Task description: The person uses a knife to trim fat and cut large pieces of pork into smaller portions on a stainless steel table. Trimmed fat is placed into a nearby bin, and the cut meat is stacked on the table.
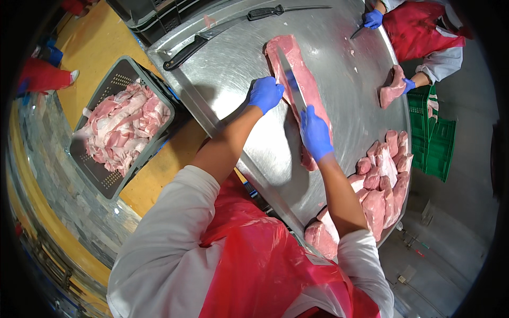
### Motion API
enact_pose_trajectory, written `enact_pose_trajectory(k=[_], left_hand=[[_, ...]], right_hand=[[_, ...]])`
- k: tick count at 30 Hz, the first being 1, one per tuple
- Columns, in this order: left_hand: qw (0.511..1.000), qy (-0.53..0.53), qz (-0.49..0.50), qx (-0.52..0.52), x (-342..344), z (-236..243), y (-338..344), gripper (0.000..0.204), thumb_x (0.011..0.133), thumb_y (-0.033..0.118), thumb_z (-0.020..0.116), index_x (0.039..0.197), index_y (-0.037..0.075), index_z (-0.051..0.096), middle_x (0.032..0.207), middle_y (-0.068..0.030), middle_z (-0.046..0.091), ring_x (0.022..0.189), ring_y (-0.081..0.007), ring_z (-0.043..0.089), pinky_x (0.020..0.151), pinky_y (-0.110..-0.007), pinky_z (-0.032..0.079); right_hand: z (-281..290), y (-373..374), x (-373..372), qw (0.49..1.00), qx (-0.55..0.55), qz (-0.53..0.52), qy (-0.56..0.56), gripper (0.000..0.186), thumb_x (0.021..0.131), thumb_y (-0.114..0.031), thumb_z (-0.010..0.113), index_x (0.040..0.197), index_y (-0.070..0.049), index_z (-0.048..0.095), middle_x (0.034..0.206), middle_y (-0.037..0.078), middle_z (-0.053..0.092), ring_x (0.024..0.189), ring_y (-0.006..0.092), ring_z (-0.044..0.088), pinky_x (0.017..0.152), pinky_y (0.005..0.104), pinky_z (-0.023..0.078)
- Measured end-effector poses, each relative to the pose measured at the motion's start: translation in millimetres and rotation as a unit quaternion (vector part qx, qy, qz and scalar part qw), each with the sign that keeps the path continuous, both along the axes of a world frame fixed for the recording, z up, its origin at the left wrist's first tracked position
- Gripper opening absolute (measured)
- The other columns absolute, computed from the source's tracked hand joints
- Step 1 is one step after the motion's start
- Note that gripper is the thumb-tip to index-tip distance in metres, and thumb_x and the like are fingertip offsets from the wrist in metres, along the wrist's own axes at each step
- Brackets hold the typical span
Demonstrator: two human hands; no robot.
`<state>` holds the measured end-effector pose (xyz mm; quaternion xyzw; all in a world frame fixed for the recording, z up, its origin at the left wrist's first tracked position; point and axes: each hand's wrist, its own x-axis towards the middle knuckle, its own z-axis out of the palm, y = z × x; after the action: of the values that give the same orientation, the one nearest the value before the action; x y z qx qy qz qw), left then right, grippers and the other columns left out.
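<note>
we've got the long slab of meat (302,79) lying in the middle of the steel table (228,79). our left hand (265,94) presses on its near edge with fingers curled, and our right hand (315,132) is wrapped around the knife (290,79), blade running up along the slab. big worry: the left fingers sit just beside the blade, so a slip on the wet meat could catch them. the slab could also skid on the slick steel.

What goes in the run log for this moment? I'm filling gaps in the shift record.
left hand: steadies long meat cut | right hand: grips knife, blade on cut | steel table | co-worker opposite
</note>
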<state>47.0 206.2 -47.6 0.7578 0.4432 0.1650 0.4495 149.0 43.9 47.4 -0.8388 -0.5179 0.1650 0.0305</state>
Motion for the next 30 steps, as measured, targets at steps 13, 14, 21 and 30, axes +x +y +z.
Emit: enact_pose_trajectory(k=[13, 14, 21, 30], left_hand=[[0.998, 0.012, 0.041, 0.037, -3.5, 7.2, -17.7, 0.029, 0.083, 0.028, 0.06, 0.082, -0.001, 0.066, 0.083, -0.0264, 0.067, 0.077, -0.0441, 0.066, 0.073, -0.051, 0.054], [0.998, 0.015, 0.043, 0.039, -4.5, 6.7, -19.6, 0.029, 0.083, 0.028, 0.06, 0.081, 0.0, 0.066, 0.082, -0.0259, 0.067, 0.076, -0.0439, 0.066, 0.072, -0.051, 0.054], [0.999, -0.008, 0.023, 0.048, -18.5, 8.3, -37.5, 0.03, 0.084, 0.03, 0.063, 0.08, 0.0, 0.065, 0.081, -0.0254, 0.067, 0.077, -0.0437, 0.066, 0.072, -0.051, 0.054], [0.999, 0.021, 0.034, 0.034, -47.3, 14.2, -38.4, 0.03, 0.084, 0.028, 0.059, 0.08, 0.0, 0.067, 0.085, -0.025, 0.068, 0.081, -0.0429, 0.067, 0.077, -0.049, 0.053]], right_hand=[[-11.7, 13.1, 8.3, 0.992, -0.117, 0.042, -0.017, 0.025, 0.099, -0.015, 0.042, 0.117, 0.001, 0.048, 0.08, 0.029, 0.066, 0.074, 0.0449, 0.067, 0.066, 0.0518, 0.052], [-7.5, 2.1, 7.9, 0.991, -0.133, 0.022, -0.002, 0.025, 0.099, -0.015, 0.042, 0.118, 0.0, 0.048, 0.082, 0.029, 0.067, 0.074, 0.0445, 0.067, 0.067, 0.0515, 0.052], [-2.3, -101.3, 13.9, 0.99, -0.131, 0.043, -0.011, 0.019, 0.095, -0.013, 0.048, 0.111, -0.004, 0.044, 0.083, 0.027, 0.066, 0.073, 0.0456, 0.066, 0.062, 0.0521, 0.052], [57.5, -197.9, 11.4, 0.975, -0.207, 0.023, -0.071, 0.018, 0.097, -0.018, 0.052, 0.108, -0.007, 0.043, 0.081, 0.026, 0.065, 0.07, 0.0461, 0.065, 0.059, 0.0548, 0.051]])
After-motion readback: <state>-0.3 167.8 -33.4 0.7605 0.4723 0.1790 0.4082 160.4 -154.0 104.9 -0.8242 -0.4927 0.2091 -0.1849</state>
